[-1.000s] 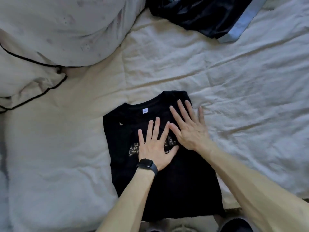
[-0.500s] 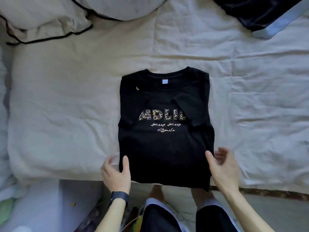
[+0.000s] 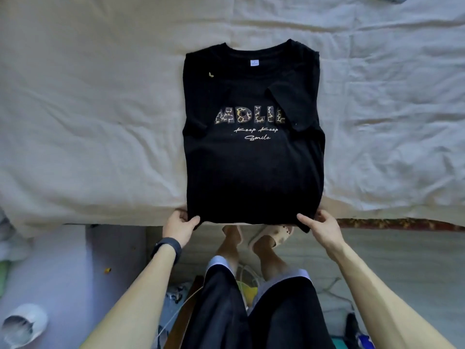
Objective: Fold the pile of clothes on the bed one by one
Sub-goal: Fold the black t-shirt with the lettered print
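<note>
A black T-shirt (image 3: 254,172) with leopard-print letters lies face up on the bed, collar away from me, both sleeves folded inward so it forms a tall rectangle. Its hem hangs slightly over the bed's near edge. My left hand (image 3: 180,226) pinches the hem's left corner, thumb on top. My right hand (image 3: 320,226) pinches the right corner the same way. I wear a dark watch on my left wrist.
The cream sheet (image 3: 88,122) covers the bed, whose near edge (image 3: 113,222) runs across the view at my hands. Below it are my legs and sandals (image 3: 271,235), cables and clutter on the floor, and a white shoe (image 3: 24,323) at bottom left.
My hands left the shirt's chest, where they pressed flat, moved back to the hem, and now pinch its two corners. The view has tilted down toward the bed's edge and floor.
</note>
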Available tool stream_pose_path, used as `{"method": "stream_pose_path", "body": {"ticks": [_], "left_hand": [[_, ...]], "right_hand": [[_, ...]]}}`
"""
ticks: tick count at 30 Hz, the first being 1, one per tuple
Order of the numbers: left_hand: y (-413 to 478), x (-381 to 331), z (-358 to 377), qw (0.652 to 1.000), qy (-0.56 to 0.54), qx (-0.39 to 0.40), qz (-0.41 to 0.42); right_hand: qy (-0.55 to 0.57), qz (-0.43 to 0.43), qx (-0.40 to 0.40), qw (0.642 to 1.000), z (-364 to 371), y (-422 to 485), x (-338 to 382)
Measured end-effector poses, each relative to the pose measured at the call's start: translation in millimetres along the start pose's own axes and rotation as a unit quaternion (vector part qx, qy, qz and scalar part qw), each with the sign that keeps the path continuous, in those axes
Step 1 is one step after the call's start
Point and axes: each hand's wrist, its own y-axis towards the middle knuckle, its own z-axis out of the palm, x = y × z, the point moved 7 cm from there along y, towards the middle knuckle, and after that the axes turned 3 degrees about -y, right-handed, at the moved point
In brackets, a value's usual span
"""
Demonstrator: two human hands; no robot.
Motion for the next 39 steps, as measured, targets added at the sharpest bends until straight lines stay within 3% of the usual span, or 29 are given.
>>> {"method": "stream_pose_path", "body": {"ticks": [5,11,16,21,25,29,34,39], "left_hand": [[-13,11,1,0.998,-0.028,0.035,0.033],[-57,32,-16,0.984,-0.175,-0.019,0.019],[-120,16,-33,0.966,-0.253,-0.052,0.027],[-179,1,-60,0.962,-0.26,-0.078,0.021],[-220,18,-62,0.968,-0.241,-0.067,0.002],[-245,43,-58,0.972,-0.224,-0.067,-0.002],[-249,29,-65,0.954,-0.287,-0.077,0.041],[-243,-6,-79,0.955,-0.293,-0.01,0.051]], "right_hand": [[0.114,0.026,0.029,0.993,4,-4,-42],[0.229,-0.007,0.007,0.973,-13,-34,-45],[0.262,-0.03,-0.042,0.964,-44,-92,-30],[0.297,-0.027,-0.082,0.951,-84,-156,-10],[0.235,0.003,-0.097,0.967,-91,-192,-34],[0.16,0.017,-0.072,0.984,-82,-214,-62],[0.248,-0.031,-0.021,0.968,-83,-210,-48],[0.252,-0.065,0.034,0.965,-104,-199,-15]]}}
